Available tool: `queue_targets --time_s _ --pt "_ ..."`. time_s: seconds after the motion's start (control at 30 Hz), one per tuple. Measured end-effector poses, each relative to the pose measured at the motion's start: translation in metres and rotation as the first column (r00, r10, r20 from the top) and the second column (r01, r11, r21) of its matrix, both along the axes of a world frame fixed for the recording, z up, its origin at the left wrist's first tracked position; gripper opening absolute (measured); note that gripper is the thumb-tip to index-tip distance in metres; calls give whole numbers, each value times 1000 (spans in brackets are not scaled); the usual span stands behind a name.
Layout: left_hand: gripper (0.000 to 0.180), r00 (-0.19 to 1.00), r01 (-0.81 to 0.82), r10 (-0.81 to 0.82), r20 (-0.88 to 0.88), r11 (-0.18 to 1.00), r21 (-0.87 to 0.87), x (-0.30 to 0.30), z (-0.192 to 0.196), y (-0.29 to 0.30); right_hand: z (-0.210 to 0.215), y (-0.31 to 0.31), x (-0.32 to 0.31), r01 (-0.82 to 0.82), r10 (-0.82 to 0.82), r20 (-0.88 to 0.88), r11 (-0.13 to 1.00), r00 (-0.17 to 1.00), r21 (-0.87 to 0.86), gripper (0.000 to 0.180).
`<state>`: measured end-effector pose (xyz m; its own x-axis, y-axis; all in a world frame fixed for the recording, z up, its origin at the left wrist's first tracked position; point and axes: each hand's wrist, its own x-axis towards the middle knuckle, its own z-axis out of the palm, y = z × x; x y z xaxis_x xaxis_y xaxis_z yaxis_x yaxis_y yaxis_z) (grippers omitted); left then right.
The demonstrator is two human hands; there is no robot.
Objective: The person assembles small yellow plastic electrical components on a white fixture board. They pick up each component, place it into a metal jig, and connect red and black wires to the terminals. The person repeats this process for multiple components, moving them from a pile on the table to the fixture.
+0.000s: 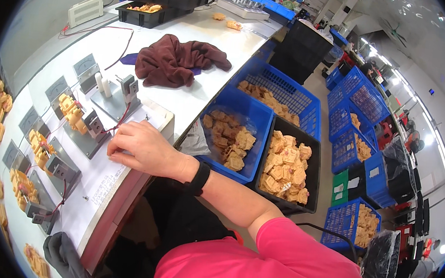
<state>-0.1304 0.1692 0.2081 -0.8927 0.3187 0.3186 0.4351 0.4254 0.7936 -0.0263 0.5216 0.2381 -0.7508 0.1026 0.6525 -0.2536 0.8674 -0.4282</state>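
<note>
Pink sleeve (305,257) foremost; right hand (140,146) bent (gripping anything? I cannot tell) beside a metal fixture (87,144).

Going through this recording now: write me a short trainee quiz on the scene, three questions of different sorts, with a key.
1. True or false: there is a black wristband on the same arm as the right hand.
2. What colour is the crumpled cloth on the table?
A green
B maroon
C yellow
3. Count: how many tan pieces sit in the row of fixtures?

Key: 1 true; 2 B; 3 three.
</note>
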Motion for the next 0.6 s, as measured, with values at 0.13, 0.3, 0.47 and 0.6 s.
queue_targets --time_s 0.13,0.3,0.47,0.6 --pt "32 1000 -8 8 14 1000 9 2 1 1 0 0 0 -3 3 -16 1000 1000 -1 9" --pt "32 1000 -9 10 28 999 -38 -2 4 2 1 5 1 -42 42 2 998 999 -46 8" --pt "17 934 40 -78 -349 992 -116 0 14 12 -2 4 -2 -40 41 6 998 999 -46 7" --pt "20 834 -10 -72 -547 989 -145 7 25 22 -5 6 -3 -19 20 9 999 1000 -35 7"
